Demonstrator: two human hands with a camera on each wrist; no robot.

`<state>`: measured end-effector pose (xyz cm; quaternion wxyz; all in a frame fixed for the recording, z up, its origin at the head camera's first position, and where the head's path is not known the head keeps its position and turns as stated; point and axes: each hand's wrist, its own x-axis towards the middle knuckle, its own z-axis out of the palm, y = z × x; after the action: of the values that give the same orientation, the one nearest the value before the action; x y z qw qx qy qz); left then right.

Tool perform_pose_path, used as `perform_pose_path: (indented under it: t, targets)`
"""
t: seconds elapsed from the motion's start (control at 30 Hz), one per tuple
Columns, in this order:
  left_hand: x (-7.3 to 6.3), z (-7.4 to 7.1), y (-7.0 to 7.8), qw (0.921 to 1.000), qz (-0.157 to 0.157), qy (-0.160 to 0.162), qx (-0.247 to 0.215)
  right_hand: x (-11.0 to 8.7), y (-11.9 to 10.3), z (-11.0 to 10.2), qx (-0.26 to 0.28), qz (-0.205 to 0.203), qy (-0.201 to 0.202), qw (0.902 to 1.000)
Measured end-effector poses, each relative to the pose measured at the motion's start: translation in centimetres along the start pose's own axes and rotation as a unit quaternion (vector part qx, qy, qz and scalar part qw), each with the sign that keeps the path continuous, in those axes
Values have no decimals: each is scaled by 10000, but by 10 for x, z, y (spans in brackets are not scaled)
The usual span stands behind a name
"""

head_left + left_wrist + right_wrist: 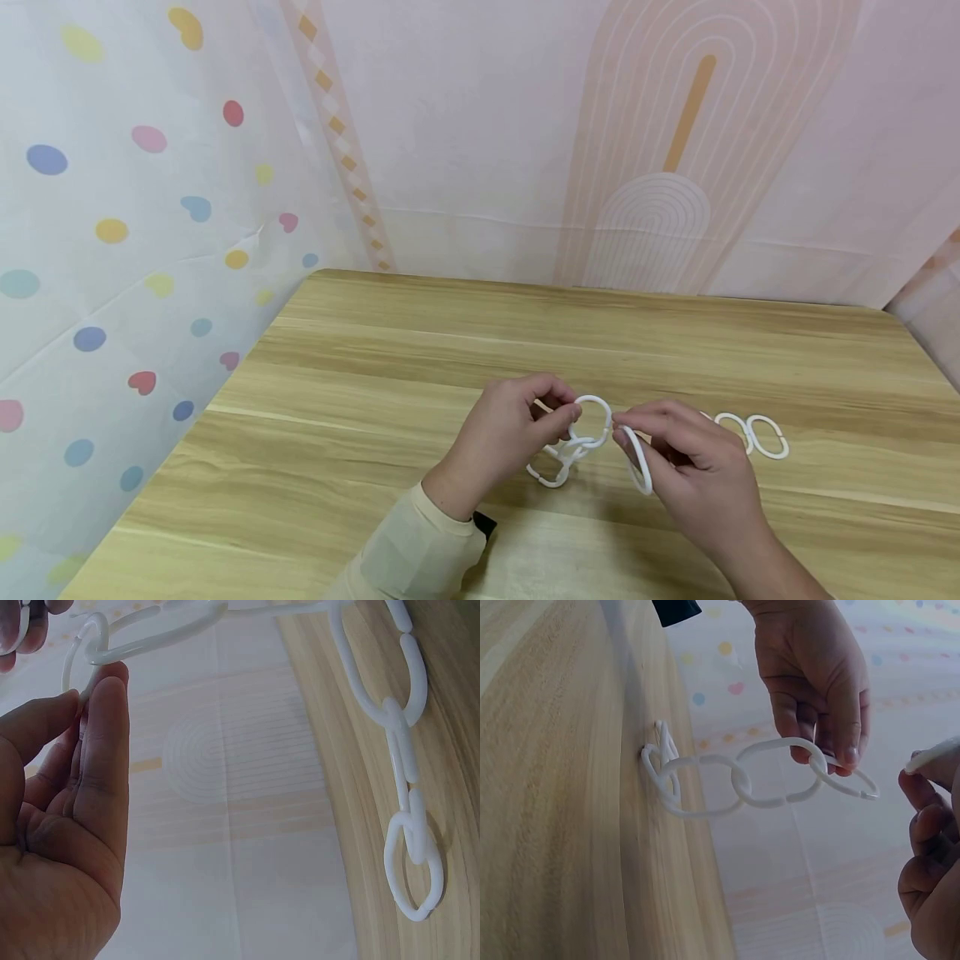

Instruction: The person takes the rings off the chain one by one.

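Note:
My left hand (513, 425) pinches the end link of a white plastic chain (608, 414) between thumb and fingers. Several oval links hang from it, and the lower ones lie on the tabletop, as the right wrist view shows with the chain (739, 780) sloping down. Each link has a small split in its side. Close by on the right, my right hand (697, 458) pinches a separate white link (644, 463), tilted nearly edge-on. A short space parts this link from the chain's end link. In the right wrist view most of the separate link (934, 754) is out of frame.
More white links (784, 447) lie on the wooden table (420, 333) beyond my right hand, which partly hides them. Patterned cloth (480, 125) hangs behind the table, and dotted cloth (112, 317) hangs at its left. A dark strap end (485, 524) shows by the left cuff.

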<state>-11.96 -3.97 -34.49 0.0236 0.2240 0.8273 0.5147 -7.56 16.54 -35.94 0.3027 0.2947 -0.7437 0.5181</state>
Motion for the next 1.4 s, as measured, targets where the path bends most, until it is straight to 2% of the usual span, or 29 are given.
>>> perform_pose_path:
  t: [0.2, 0.33, 0.5, 0.8, 1.4]
  targets:
    - [0, 0, 0, 10000, -19, -16, 28, -1, 2, -3, -327, 93, -151, 9993]
    - [0, 0, 0, 10000, -24, -30, 29, -1, 8, -3, -534, 0, -90, 9985]
    - [0, -1, 0, 10000, -24, -42, 31, 1, 11, -8, -900, 142, -133, 9957]
    - [0, 0, 1, 10000, 16, -34, 60, 6, 11, -20, -1981, 519, -287, 9784]
    - [1, -1, 3, 9999, -92, -88, 106, 4, 28, -34, -2310, 1262, -396, 9639]
